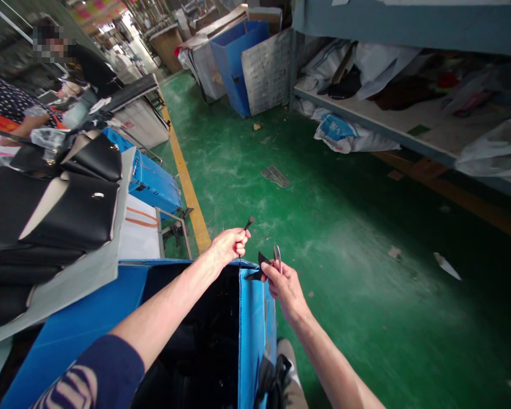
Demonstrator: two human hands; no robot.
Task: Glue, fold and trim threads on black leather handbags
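My left hand (230, 244) is closed in a pinch on a thin black strip (249, 222), whose end sticks out past the fingers. To its right, my right hand (283, 281) is closed on a small dark flat piece (262, 262). A shiny metal tool (277, 255), perhaps scissors, rises from the same hand; most of it is hidden by the fingers. Both hands are over the far corner of a blue corrugated plastic box (252, 335). Dark contents lie in the box, too shadowed to make out.
Black leather-like bag pieces (74, 210) are piled on a table at left. Two people stand beyond them. A blue bin (238, 62) and a low shelf (409, 122) with bags line the far and right sides. Scraps (275, 176) litter the green floor (344, 227).
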